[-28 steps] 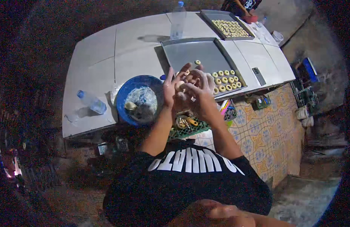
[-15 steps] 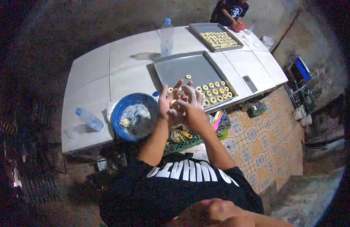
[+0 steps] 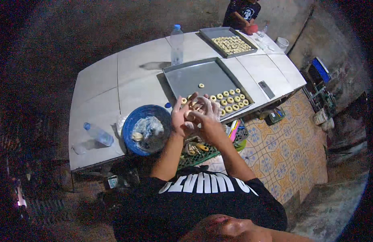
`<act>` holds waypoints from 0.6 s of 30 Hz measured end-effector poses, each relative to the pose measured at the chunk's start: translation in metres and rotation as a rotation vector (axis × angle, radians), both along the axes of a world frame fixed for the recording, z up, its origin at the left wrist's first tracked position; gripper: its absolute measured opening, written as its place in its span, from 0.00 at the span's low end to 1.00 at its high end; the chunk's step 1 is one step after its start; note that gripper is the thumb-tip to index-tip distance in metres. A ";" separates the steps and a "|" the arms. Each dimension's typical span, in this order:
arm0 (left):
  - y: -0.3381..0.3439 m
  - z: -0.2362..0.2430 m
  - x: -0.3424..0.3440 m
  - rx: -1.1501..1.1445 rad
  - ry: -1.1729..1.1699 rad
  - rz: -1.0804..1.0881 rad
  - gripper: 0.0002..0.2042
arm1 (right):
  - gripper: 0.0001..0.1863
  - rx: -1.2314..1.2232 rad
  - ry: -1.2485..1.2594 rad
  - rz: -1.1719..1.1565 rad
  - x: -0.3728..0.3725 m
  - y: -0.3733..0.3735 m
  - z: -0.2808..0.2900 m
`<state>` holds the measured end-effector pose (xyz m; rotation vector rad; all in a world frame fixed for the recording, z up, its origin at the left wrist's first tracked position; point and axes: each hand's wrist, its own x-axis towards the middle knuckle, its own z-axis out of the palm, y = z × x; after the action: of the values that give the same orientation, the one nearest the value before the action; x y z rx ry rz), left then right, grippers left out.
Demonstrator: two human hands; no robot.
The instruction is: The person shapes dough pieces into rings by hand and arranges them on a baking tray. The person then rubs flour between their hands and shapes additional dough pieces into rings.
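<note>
Over the near edge of a grey metal tray (image 3: 190, 74), my left hand (image 3: 180, 119) and my right hand (image 3: 210, 121) are close together, dusted with white flour. A small pale piece of dough (image 3: 189, 115) lies between them, gripped by the fingers of both; its exact shape is partly hidden. Small dough rings (image 3: 229, 109) stand in rows along the tray's near right part, and a single dough ring (image 3: 201, 85) sits apart. Left of my hands is a blue basin (image 3: 128, 147) holding white flour (image 3: 151, 126) and a dough lump (image 3: 137, 136).
A clear bottle (image 3: 177, 46) stands behind the tray; another bottle (image 3: 98, 134) leans at left. A second tray (image 3: 206, 36) full of dough pieces lies farther back, near a person (image 3: 239, 14) with a red bowl (image 3: 252, 29). A dark phone-like slab (image 3: 266, 89) rests right. Below is a green crate (image 3: 194, 159).
My view has shifted slightly, so the table and trays sit a little differently in it. Both hands stay together on the dough, with small finger movements.
</note>
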<state>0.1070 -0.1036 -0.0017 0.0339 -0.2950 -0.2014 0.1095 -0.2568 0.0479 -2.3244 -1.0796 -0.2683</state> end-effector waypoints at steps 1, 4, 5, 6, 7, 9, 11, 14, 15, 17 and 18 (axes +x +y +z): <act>-0.001 -0.002 0.001 -0.007 -0.037 -0.009 0.32 | 0.23 0.001 -0.001 -0.001 0.003 0.002 -0.002; -0.001 0.001 -0.001 0.119 0.026 0.118 0.31 | 0.17 -0.097 -0.129 -0.004 0.009 0.009 -0.015; -0.003 0.002 -0.001 0.257 0.076 0.236 0.31 | 0.17 -0.098 -0.126 -0.009 0.010 0.005 -0.017; -0.004 0.005 -0.002 0.406 0.135 0.348 0.31 | 0.17 -0.041 -0.069 -0.023 0.006 0.004 -0.005; 0.002 -0.002 0.004 0.199 0.108 0.183 0.30 | 0.18 0.017 -0.012 -0.037 0.004 0.003 0.002; 0.006 -0.005 0.009 -0.007 0.085 0.013 0.30 | 0.18 -0.005 -0.058 -0.064 0.012 0.003 -0.004; 0.005 -0.005 0.010 -0.054 -0.080 -0.086 0.30 | 0.17 -0.063 -0.048 0.009 0.008 -0.001 0.010; 0.003 -0.008 0.020 -0.087 -0.048 -0.132 0.31 | 0.15 -0.104 -0.081 -0.019 0.019 0.001 -0.005; 0.003 -0.010 0.019 -0.107 -0.028 -0.145 0.31 | 0.15 -0.130 -0.125 -0.016 0.017 0.003 -0.004; 0.007 -0.015 0.013 -0.089 -0.068 -0.201 0.31 | 0.12 -0.092 -0.188 0.001 0.016 0.005 0.004; 0.004 -0.009 0.008 0.033 0.101 -0.115 0.31 | 0.12 -0.092 -0.204 0.003 0.020 0.006 0.004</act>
<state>0.1151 -0.0997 -0.0107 0.0391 -0.1932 -0.3207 0.1292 -0.2510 0.0518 -2.4169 -1.2155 -0.4730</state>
